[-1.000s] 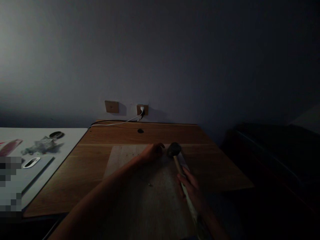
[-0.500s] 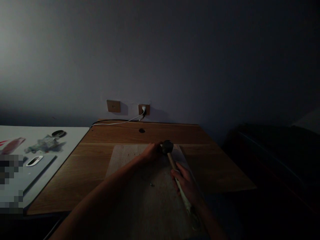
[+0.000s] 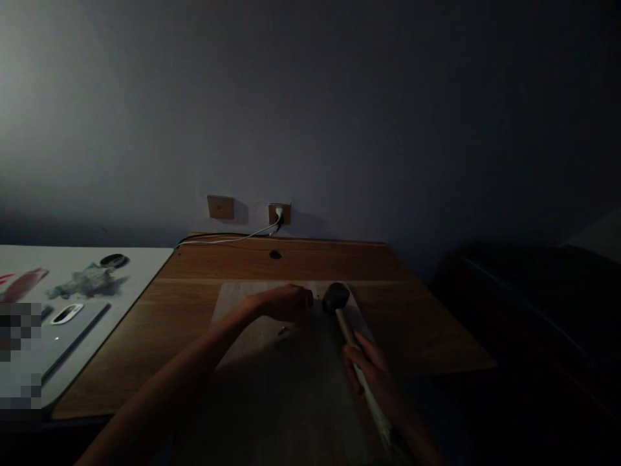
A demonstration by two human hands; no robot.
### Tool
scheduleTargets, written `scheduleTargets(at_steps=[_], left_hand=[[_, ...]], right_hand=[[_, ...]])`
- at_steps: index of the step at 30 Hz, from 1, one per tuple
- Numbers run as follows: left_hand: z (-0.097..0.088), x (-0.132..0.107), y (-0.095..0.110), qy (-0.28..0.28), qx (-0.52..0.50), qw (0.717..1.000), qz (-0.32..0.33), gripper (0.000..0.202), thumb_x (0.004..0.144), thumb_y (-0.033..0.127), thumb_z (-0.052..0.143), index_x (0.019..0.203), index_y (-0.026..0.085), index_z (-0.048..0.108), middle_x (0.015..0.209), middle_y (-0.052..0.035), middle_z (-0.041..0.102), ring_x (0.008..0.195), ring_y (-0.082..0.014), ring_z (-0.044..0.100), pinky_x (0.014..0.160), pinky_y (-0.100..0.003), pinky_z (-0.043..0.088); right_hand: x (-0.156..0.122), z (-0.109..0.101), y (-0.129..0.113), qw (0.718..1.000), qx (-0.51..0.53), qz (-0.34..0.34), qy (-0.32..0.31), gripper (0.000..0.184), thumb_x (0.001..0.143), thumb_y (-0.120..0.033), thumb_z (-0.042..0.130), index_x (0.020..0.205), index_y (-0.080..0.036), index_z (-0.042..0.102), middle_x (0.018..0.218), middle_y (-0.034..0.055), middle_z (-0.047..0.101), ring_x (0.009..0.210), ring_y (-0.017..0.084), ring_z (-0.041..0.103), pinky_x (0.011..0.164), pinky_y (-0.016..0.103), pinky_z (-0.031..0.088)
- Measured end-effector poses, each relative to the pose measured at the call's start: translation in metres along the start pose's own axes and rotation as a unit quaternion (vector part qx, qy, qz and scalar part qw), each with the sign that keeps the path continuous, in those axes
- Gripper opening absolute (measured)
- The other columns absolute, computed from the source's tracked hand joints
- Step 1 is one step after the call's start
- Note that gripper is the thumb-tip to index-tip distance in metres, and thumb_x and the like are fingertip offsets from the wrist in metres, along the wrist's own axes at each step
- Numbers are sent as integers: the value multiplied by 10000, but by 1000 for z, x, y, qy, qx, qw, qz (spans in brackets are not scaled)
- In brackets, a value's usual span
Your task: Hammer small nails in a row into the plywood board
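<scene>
My right hand [image 3: 371, 372] is wrapped round the pale wooden handle of a mallet with a dark rounded head [image 3: 336, 296]. The head hovers over the far part of a pale board [image 3: 252, 336] lying on a wooden desk [image 3: 184, 304]. My left hand [image 3: 286, 302] is closed in a pinch just left of the mallet head, fingers pressed down at the board; what it pinches is too small and dark to make out. A small dark metal bit [image 3: 283, 331] lies on the board below that hand.
A white table [image 3: 145, 265] at the left carries a dark disc [image 3: 113, 261], a crumpled foil-like item [image 3: 85, 279], a white oval ring [image 3: 66, 313] and a grey slab. Two wall sockets [image 3: 279, 212] with a white cable sit behind the desk. Dark furniture stands at the right.
The mallet head swung left against my left hand's fingers, then drew back to the right. My left hand shifted slightly nearer and lower on the board.
</scene>
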State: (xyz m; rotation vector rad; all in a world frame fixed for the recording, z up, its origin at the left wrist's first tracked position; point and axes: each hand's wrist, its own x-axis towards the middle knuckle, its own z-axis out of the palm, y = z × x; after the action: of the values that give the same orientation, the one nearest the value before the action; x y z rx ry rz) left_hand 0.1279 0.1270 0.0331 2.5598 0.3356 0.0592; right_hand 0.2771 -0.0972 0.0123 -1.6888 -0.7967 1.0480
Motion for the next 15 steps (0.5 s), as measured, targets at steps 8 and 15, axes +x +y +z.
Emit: scheduleTargets(at_steps=[8,15], left_hand=[[1,-11,17,-21,100,994,27,146,767,82,674,845,196,721,831,-17,717,736,-155,643,622,-220,421],[8,8,-30,144,-41,989,12,285,751,33,616,962,163,757,917,-31,752,775,-134,668,731,-207,470]], right_hand=[[-17,-11,36,996,-6,72,44,688,791,-616,658,1372,-259,561,840,20,693,538,154,608,428,244,426],[-17,-11,32,997,-10,63,35,666,789,-594,676,1361,-264,589,813,30,692,569,168,626,432,239,439]])
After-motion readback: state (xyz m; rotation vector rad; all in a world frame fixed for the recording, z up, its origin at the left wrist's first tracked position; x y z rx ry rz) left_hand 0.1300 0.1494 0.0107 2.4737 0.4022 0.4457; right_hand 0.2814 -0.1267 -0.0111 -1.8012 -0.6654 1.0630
